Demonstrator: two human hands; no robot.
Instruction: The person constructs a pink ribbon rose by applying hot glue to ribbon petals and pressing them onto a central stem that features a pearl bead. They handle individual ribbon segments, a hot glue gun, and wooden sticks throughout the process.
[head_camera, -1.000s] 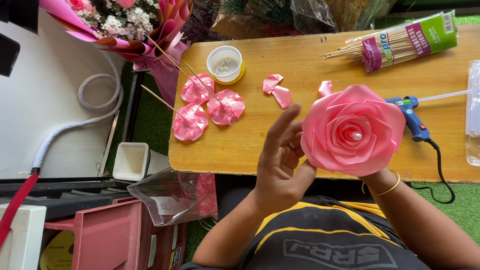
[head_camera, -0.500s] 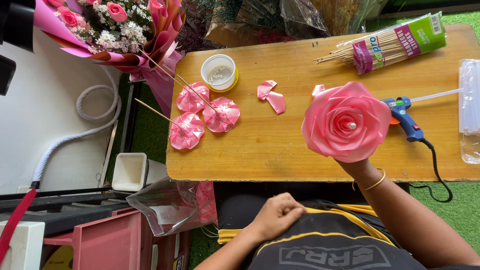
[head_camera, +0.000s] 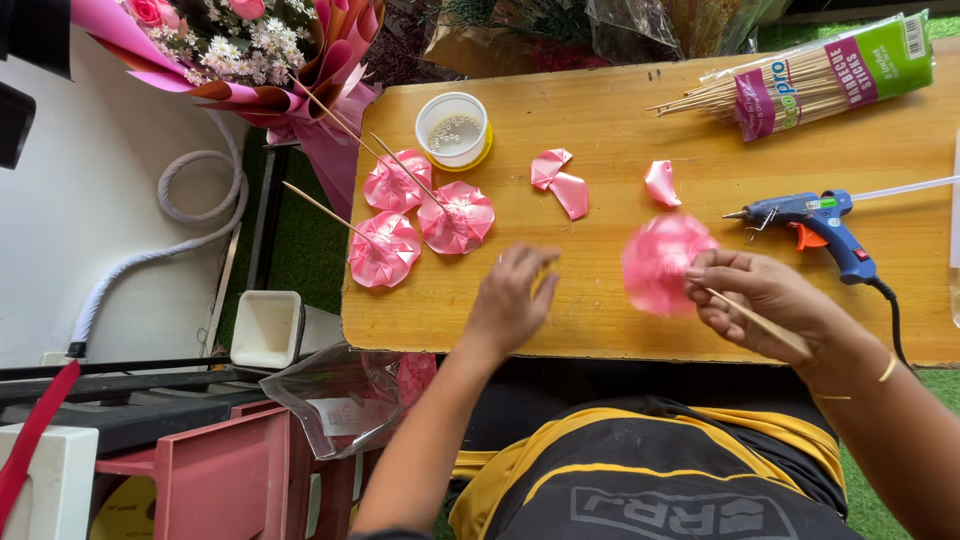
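Observation:
My right hand (head_camera: 760, 295) grips the wooden stick (head_camera: 755, 322) of a large pink ribbon rose (head_camera: 662, 262), which is tipped down toward the wooden table (head_camera: 620, 120) and blurred with motion. My left hand (head_camera: 510, 300) hovers low over the table's near edge, left of the rose, fingers loosely curled; it seems to hold nothing. Three small pink ribbon flowers on sticks (head_camera: 415, 220) lie at the table's left. Loose pink petals (head_camera: 560, 182) and a single petal (head_camera: 661, 183) lie in the middle.
A blue glue gun (head_camera: 812, 225) lies at the right with its cord running off the edge. A pack of wooden skewers (head_camera: 815, 75) sits at the back right, a small white tub (head_camera: 452, 128) of beads at the back. A wrapped bouquet (head_camera: 240, 50) lies beyond the left corner.
My left hand rose from my lap to the table's near edge. My right hand lowered and tipped the rose down, so the flower now faces away toward the table.

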